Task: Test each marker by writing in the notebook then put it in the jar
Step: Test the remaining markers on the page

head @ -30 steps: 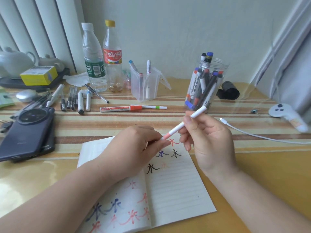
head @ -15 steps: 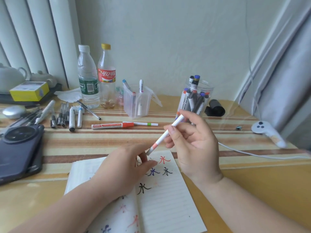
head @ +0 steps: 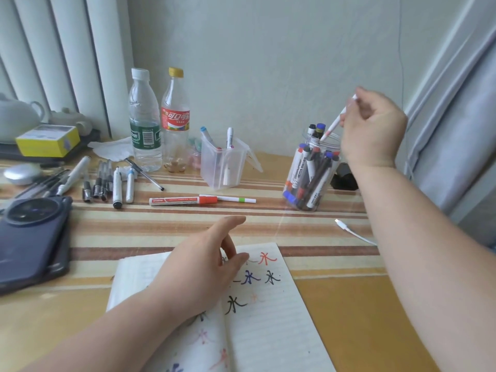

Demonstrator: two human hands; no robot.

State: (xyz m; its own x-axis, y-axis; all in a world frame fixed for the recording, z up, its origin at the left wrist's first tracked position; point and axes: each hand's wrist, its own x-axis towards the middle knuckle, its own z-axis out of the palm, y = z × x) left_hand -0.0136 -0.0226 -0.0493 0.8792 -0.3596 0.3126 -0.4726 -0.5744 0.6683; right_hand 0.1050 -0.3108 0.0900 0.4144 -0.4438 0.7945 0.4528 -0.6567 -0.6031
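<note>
The right hand is raised above the clear jar at the back right of the counter, pinching a slim white marker between its curled fingers. The marker tilts with its red tip down at the jar's mouth, among the many markers standing inside. The left hand lies on the open notebook near the front edge, fingers loosely spread and holding nothing, beside characters written in red, blue and black. A red-and-white marker and a thin green-banded pen lie end to end between notebook and jar.
</note>
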